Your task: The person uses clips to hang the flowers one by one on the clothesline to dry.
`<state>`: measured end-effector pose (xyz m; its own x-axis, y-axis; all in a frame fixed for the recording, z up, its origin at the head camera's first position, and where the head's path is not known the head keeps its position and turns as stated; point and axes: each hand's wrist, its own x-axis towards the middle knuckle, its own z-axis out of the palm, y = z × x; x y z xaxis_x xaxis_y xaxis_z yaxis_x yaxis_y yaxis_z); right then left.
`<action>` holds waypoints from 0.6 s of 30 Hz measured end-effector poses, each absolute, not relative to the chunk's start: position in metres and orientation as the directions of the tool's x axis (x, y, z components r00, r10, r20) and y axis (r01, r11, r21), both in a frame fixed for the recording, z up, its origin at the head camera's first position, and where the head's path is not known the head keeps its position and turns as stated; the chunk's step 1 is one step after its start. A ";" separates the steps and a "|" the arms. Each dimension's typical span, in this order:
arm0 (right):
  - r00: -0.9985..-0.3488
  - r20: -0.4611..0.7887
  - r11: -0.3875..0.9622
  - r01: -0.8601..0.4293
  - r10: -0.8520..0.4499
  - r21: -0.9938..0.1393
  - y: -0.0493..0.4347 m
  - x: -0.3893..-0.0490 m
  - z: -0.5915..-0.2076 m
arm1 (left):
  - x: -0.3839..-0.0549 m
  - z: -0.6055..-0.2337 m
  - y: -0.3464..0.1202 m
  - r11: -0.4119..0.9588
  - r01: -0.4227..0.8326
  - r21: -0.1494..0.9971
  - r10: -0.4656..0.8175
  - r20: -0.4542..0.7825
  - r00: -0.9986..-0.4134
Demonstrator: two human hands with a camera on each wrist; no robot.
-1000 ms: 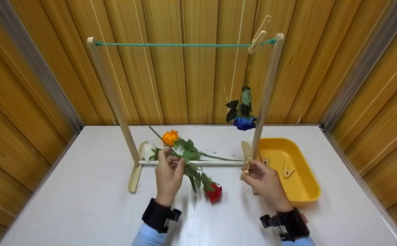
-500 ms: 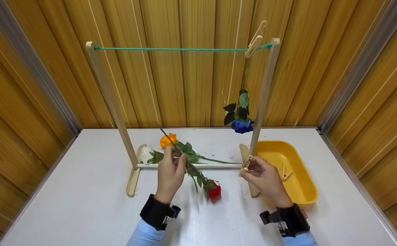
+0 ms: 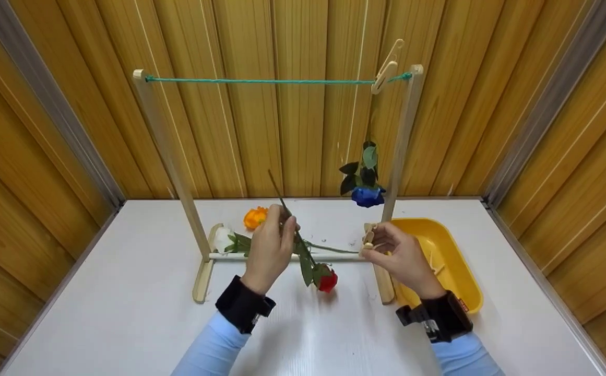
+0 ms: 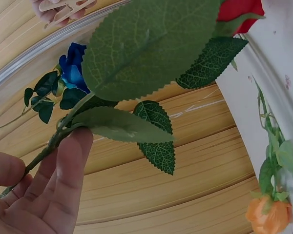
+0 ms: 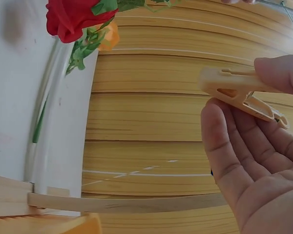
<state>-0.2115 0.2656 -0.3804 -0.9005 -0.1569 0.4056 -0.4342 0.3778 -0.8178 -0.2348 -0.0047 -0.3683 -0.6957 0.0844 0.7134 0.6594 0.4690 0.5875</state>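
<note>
My left hand pinches the green stem of a red rose, whose bloom hangs down to the right while the bare stem end points up. In the left wrist view its leaves fill much of the picture, with thumb and fingers round the stem. A beige clothespin is held between the thumb and fingers of my right hand, in front of the rack's right post. From the green cord a blue rose hangs upside down, under another clothespin.
An orange rose and a white rose lie by the rack's bottom bar. The wooden left post and right post carry the cord. A yellow tray with a clothespin stands at right.
The left hand has lifted the red rose off the table, up and slightly right, and its stem stands steeper. The right hand with the clothespin has moved slightly up and left.
</note>
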 end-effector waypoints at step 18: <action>-0.864 0.440 0.347 -0.501 -0.243 -0.793 0.257 -0.228 -0.329 | -0.254 -0.319 0.010 0.501 0.700 0.509 0.204 0.717 -0.667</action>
